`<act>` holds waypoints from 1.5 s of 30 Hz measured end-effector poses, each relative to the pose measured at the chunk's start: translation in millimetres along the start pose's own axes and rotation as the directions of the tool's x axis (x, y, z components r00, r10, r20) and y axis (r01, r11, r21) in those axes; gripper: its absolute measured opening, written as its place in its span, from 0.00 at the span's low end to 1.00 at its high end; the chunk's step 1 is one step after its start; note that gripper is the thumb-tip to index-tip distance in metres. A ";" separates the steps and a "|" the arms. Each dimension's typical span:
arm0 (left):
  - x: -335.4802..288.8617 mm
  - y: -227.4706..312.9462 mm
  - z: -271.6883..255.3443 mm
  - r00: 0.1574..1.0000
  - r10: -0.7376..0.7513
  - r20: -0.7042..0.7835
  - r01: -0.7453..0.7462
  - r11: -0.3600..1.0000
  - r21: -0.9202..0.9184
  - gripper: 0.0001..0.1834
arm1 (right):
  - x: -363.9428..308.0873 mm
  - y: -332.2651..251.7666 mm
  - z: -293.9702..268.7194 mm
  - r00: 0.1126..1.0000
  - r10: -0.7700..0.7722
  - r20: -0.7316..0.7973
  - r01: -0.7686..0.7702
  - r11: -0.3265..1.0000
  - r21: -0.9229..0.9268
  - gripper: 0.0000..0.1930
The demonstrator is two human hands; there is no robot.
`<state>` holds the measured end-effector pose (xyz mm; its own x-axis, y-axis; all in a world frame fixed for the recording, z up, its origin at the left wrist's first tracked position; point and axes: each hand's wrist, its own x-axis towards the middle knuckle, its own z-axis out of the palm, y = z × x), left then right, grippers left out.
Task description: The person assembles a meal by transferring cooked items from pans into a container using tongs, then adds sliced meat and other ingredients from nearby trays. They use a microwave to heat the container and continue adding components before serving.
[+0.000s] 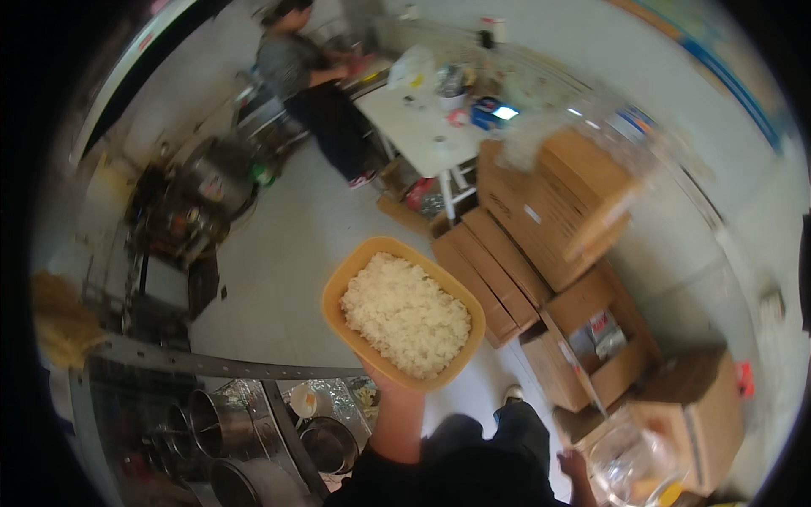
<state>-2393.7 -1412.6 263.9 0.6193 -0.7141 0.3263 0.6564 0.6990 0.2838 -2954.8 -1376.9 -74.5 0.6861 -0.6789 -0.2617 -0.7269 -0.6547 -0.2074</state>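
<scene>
A rounded yellow tub, filled with white cooked rice, is held out in front of me over the floor. My left hand supports it from the near side and underneath, with most of the fingers hidden by the tub. Low at the right, my right hand hangs beside my leg, close to a clear plastic bag or wrap on a cardboard box. Its fingers are small and blurred, so whether they hold anything does not show.
Cardboard boxes stack along the right side, one open. Metal shelving with steel pots stands at lower left. Farther off, a person works beside a white table. Cooking equipment lines the left wall.
</scene>
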 end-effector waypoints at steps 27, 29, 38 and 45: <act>424.9 619.7 -429.7 0.746 0.488 -0.454 -0.567 0.823 -0.046 0.36 | 1090.2 -817.3 -358.4 0.788 -0.265 0.556 -0.189 0.755 0.628 0.20; 445.6 698.2 -468.6 0.708 0.540 -0.454 -0.615 0.788 -0.022 0.35 | 1136.7 -960.2 -337.4 0.681 -0.479 0.555 -0.058 0.720 0.692 0.19; 430.6 1006.1 -528.3 0.103 0.828 -0.551 -0.623 0.485 0.613 0.40 | 1095.2 -1544.1 -300.9 -0.494 -0.510 0.704 0.002 0.809 0.588 0.36; 407.5 1302.1 -664.7 0.115 0.895 -0.431 -0.709 0.378 0.596 0.39 | 1091.4 -1840.0 -172.7 -0.419 -0.601 0.680 -0.204 0.792 0.575 0.33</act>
<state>-1000.4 -819.0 167.1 0.8441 0.5273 -0.0972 -0.4478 0.7930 0.4130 -863.3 -970.7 184.3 0.1291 0.9042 -0.4071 -0.7337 -0.1890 -0.6526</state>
